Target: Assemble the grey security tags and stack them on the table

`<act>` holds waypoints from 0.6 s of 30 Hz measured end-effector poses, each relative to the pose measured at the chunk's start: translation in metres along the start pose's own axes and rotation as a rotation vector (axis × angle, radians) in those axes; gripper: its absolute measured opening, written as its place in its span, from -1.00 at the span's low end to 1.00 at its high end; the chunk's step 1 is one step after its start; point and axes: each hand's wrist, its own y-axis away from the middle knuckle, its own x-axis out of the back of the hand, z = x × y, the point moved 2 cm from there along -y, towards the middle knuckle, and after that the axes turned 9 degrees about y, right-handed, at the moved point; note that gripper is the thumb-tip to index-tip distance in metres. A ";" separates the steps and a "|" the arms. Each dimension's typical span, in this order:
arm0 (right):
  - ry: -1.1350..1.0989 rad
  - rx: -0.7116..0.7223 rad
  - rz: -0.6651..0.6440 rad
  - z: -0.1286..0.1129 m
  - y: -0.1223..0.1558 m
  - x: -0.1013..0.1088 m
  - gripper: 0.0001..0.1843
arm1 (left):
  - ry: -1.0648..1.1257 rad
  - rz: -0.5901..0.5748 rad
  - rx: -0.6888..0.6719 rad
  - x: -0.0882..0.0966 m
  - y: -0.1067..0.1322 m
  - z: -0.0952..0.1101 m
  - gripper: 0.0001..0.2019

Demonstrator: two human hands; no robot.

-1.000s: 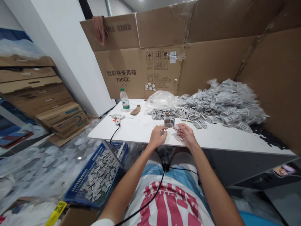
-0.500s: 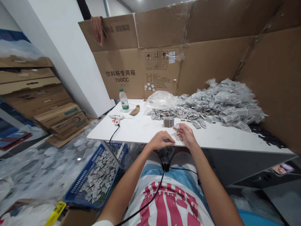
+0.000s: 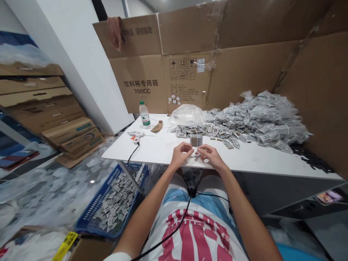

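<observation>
A neat stack of small flat grey-and-white pieces (image 3: 196, 140) stands on the white table (image 3: 160, 154), just beyond my hands. My left hand (image 3: 181, 155) is at the near left of the stack, its fingers curved and the thumb apart from them, with nothing visible between. Close by on the right, my right hand (image 3: 210, 155) has its thumb and fingers pinched together. Whatever it may hold is too small and hidden to make out. Loose pieces of the same kind, with striped cut-outs, lie in a heap (image 3: 217, 131) behind the stack.
Plastic-wrapped pieces (image 3: 272, 119) are piled at the right, with black bits (image 3: 312, 158) beside them. A glue gun (image 3: 137, 137), a bottle (image 3: 145, 116) and a brown curved scrap (image 3: 157, 126) lie left. Below stands a blue basket (image 3: 87, 214) of pieces. Cardboard (image 3: 244, 69) walls the back.
My right hand has moved slightly left and down from beside the stack, and the small pale piece in it no longer shows. My left hand has risen towards the stack; the hands are closer together.
</observation>
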 end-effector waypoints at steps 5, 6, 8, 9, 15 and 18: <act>0.004 -0.006 -0.084 -0.003 0.001 -0.001 -0.49 | 0.002 -0.037 -0.018 -0.005 0.003 0.003 -0.72; 0.003 -0.009 -0.095 -0.003 0.001 0.000 -0.49 | 0.007 -0.061 -0.021 -0.006 0.004 0.004 -0.71; 0.004 -0.013 -0.106 -0.003 0.001 0.000 -0.48 | 0.013 -0.118 -0.035 -0.007 0.006 0.008 -0.68; 0.006 -0.014 -0.107 -0.003 0.000 0.000 -0.47 | 0.011 -0.141 -0.047 -0.007 0.006 0.010 -0.66; 0.026 -0.004 -0.095 -0.003 0.000 -0.001 -0.49 | -0.025 -0.152 -0.083 -0.007 0.007 0.010 -0.62; 0.032 0.012 -0.114 -0.005 0.000 -0.001 -0.51 | -0.061 -0.107 -0.086 -0.008 0.007 0.006 -0.66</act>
